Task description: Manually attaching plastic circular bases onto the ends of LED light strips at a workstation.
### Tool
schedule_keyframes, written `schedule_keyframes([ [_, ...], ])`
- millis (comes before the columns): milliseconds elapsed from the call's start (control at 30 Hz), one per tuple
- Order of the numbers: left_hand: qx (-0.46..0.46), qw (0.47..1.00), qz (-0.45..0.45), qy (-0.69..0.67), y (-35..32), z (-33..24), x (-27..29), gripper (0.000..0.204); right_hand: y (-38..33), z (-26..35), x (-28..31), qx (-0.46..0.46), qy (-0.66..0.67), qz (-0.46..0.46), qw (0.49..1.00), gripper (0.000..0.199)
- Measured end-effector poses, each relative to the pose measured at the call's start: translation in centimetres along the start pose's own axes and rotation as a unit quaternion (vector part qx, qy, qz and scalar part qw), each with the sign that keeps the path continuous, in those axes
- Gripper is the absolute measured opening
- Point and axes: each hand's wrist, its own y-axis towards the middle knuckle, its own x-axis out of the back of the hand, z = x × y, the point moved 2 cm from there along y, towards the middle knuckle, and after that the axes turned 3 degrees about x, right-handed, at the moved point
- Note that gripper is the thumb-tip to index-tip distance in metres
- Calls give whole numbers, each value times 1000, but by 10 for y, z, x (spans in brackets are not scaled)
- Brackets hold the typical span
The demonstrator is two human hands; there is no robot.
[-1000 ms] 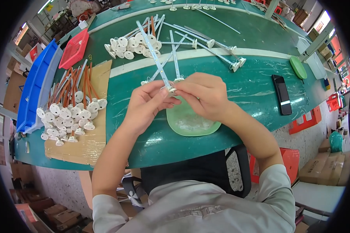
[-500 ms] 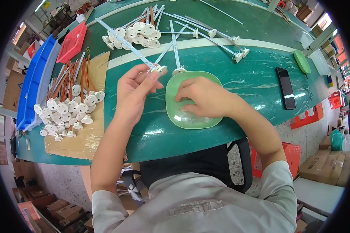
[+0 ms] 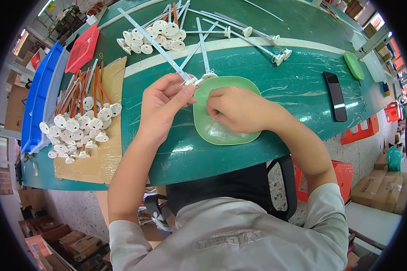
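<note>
Between its thumb and fingers my left hand pinches the white round base of an LED light strip, a narrow pale bar that slants up and away to the left. My right hand is over the light green bowl, its fingers curled down and drawn together inside. Whatever those fingertips hold, if anything, is hidden. Small clear pieces lie at the bottom of the bowl. Just beyond the left hand, another strip lies on the table with its white base near the bowl's rim.
Light strips with white bases are heaped on cardboard at the left, beside a blue tray and a red basket. Another pile and loose strips lie farther back. A phone and small green dish are right.
My left hand has shifted slightly right with the strip, nearer the bowl. In the bowl, my right hand's fingers have drawn together and the hand has turned a little.
</note>
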Motion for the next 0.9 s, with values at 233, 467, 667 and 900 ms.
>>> schedule_keyframes([
  [233, -5, 1000, 6, -9, -1, -4, -3, 27, 3, -9, 7, 7, 45, -45, 998, 8],
  [467, -11, 1000, 10, 6, -2, -4, -2, 27, 2, -7, 15, 22, 129, -146, 981, 12],
  [667, -22, 1000, 12, 12, -2, -3, -2, 28, 4, -6, 17, 7, 181, -154, 971, 10],
  [900, -38, 999, -7, 11, -2, -5, -2, 28, 3, -14, 16, 59, 158, -147, 975, 19],
])
